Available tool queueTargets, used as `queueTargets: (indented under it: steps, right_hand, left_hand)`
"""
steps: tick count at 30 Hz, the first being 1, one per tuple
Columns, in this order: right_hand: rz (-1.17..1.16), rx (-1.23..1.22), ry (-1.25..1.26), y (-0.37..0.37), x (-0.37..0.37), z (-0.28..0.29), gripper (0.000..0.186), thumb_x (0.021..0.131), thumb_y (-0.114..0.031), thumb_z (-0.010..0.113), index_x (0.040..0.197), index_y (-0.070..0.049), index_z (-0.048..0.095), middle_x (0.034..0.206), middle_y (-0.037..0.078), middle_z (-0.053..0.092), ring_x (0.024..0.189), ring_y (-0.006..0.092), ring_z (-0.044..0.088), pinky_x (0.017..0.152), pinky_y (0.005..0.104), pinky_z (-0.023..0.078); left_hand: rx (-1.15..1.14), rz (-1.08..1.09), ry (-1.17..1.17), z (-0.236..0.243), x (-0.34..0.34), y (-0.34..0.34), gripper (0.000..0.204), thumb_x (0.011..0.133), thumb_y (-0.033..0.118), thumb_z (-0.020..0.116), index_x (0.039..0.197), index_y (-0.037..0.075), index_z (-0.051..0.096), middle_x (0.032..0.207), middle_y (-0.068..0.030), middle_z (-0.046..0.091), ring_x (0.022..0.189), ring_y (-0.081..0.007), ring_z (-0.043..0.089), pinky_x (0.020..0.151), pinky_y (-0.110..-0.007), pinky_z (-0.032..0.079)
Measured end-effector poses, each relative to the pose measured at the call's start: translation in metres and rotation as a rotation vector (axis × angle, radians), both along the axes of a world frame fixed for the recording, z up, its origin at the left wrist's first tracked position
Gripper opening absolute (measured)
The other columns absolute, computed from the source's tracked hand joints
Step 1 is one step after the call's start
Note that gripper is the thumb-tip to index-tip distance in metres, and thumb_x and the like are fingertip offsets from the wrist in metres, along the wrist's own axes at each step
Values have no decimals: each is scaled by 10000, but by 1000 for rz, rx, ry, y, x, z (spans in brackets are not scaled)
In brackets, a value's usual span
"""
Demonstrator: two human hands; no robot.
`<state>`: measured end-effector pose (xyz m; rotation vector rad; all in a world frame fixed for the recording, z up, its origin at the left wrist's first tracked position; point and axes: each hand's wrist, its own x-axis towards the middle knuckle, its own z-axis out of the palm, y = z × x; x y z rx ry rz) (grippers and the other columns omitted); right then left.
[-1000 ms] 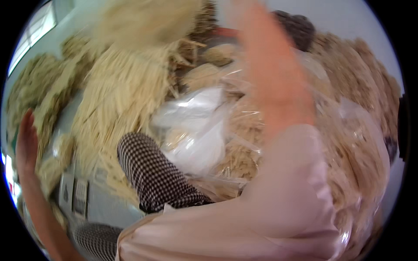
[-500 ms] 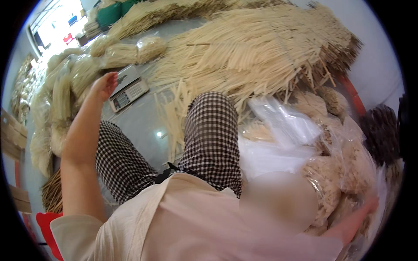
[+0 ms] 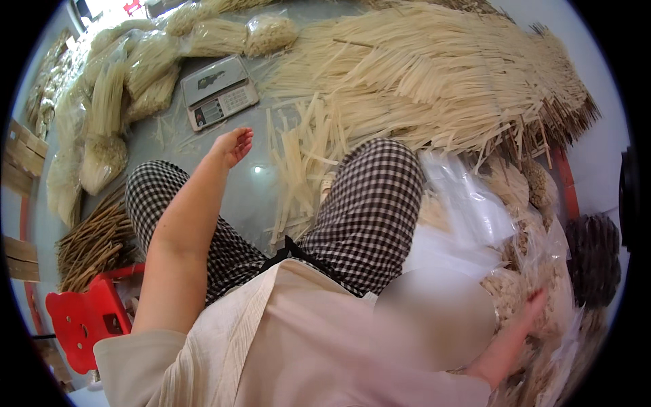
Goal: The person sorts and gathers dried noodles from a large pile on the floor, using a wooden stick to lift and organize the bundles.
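Observation:
My left hand [image 3: 234, 146] hangs over the grey floor, just in front of a white electronic scale [image 3: 220, 93] with a keypad and display. Its fingers are loosely bent and apart, and I see nothing in them. A dark patch lies on the scale's pan. My right hand [image 3: 538, 303] reaches out at the far right, beside clear plastic bags [image 3: 549, 268] holding pale dried pieces. It is small and blurred, so its fingers cannot be read. Flat clear plastic bags [image 3: 475, 203] lie by my right knee.
A wide heap of pale dried strips [image 3: 420, 81] spreads ahead, with loose strips [image 3: 305, 156] between my legs. Filled bags [image 3: 105, 102] line the left. Brown sticks [image 3: 95, 237] and a red plastic chair [image 3: 85, 322] are at the near left; a dark bundle [image 3: 592, 261] stands right.
My left hand has come back from beside the scale, to the right and nearer. My right hand has shifted left and slightly upward in the picture. The whole view has turned, uncovering the red chair.

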<state>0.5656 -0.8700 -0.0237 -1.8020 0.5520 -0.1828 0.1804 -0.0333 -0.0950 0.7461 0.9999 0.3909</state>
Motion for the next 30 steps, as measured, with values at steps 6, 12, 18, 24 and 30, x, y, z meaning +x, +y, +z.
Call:
queueTargets:
  steps: [6, 12, 18, 24, 30]
  right_hand:
    - [517, -94, 87, 246, 6, 19, 244, 843, -290, 621, 997, -101, 615, 892, 39, 632, 658, 130, 556, 581, 224, 475]
    - [1315, -347, 369, 511, 25, 3, 330, 851, -326, 602, 1075, -84, 619, 946, 30, 639, 734, 128, 585, 656, 248, 487]
    - [1582, -860, 563, 721, 32, -83, 519, 799, -433, 614, 1150, -51, 596, 1032, 89, 635, 850, 178, 615, 744, 287, 493]
    - [1236, -833, 378, 777, 21, -274, 958, 735, -556, 632, 1320, 126, 301, 1330, 285, 403, 1253, 367, 395, 1032, 373, 332]
    - [1292, -636, 497, 787, -156, -266, 686, 849, -421, 544, 1273, 81, 344, 1221, 308, 479, 1149, 402, 480, 975, 417, 378]
  left_hand:
    - [-104, 30, 99, -71, -7, -10, 142, 905, 178, 526, 902, 78, 628, 779, 1, 636, 649, -101, 598, 586, -240, 535]
    - [-144, -79, 253, -151, 4, -12, 203, 884, 173, 546, 1073, 110, 583, 948, -27, 602, 744, -132, 563, 655, -274, 528]
    - [55, -103, 588, -235, 8, 20, 486, 841, 227, 600, 1292, 118, 458, 1223, -83, 509, 1078, -216, 488, 846, -358, 447]
    - [357, -158, 612, -316, 19, 31, 665, 800, 322, 637, 1341, 25, 388, 1350, -152, 423, 1189, -277, 461, 954, -363, 387]
    - [37, -153, 352, -255, 46, 19, 813, 774, 447, 668, 1373, 25, 316, 1317, -147, 434, 1192, -245, 451, 925, -353, 403]
